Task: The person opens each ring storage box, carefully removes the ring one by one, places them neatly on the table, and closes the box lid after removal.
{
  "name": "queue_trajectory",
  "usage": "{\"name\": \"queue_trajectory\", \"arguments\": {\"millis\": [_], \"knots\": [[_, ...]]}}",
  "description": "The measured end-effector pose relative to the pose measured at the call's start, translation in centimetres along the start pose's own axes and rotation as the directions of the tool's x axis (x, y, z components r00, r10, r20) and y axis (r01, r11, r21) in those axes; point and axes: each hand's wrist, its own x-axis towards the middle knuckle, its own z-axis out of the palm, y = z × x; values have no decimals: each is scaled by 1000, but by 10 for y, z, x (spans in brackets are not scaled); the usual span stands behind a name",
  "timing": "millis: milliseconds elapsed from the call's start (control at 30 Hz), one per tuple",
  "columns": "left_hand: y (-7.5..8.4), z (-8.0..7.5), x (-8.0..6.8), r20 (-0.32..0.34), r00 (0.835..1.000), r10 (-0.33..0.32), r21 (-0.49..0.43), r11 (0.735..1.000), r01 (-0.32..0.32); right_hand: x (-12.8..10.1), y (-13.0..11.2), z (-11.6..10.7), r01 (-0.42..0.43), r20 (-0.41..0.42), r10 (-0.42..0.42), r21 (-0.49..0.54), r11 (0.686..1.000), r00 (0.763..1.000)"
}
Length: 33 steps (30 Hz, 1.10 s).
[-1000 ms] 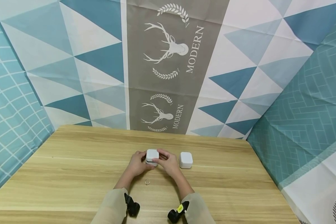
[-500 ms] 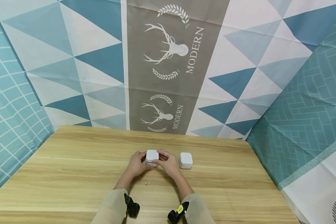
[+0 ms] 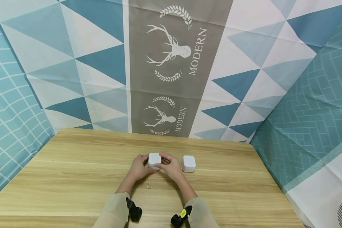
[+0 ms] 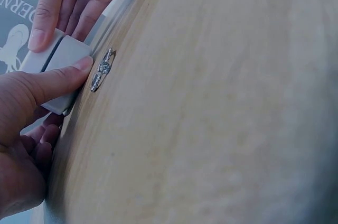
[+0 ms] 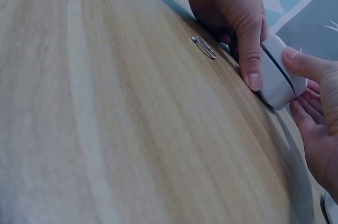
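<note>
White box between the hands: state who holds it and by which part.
Both hands hold the small white box: left hand with its thumb on the near side, right hand with its thumb near the lid seam.

- The word "MODERN" [image 3: 198, 51] stands in white capitals, running slantwise upward, on the grey middle strip of the backdrop cloth [image 3: 148, 79], just beside a white stag's-head emblem [image 3: 171, 47].
- A second, smaller "MODERN" [image 3: 180, 119] stands lower on the same grey strip, beside a smaller stag emblem [image 3: 161, 117].
- In the left wrist view, the letters "ERN" [image 4: 10, 0] show at the upper left edge, cut off, on the grey cloth.
- A yellow tag [image 3: 183, 212] sits on the right wrist's camera mount; its marking is too small to read.
</note>
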Motion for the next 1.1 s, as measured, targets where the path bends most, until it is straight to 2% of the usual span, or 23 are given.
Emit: {"name": "queue_trajectory", "arguments": {"millis": [567,900,1100], "knots": [[0,1,1,4,1000,-12,9,1000,12,-2,-2,1,21,0,-21,-47,999,1000],[3,0,-1,13,1000,-6,40,999,6,-7,-10,-3,93,29,-90,-156,983,996],[1,-1,0,26,1000,-13,15,1000,12,-7,-8,-6,138,2,-142,-233,963,990]]}}
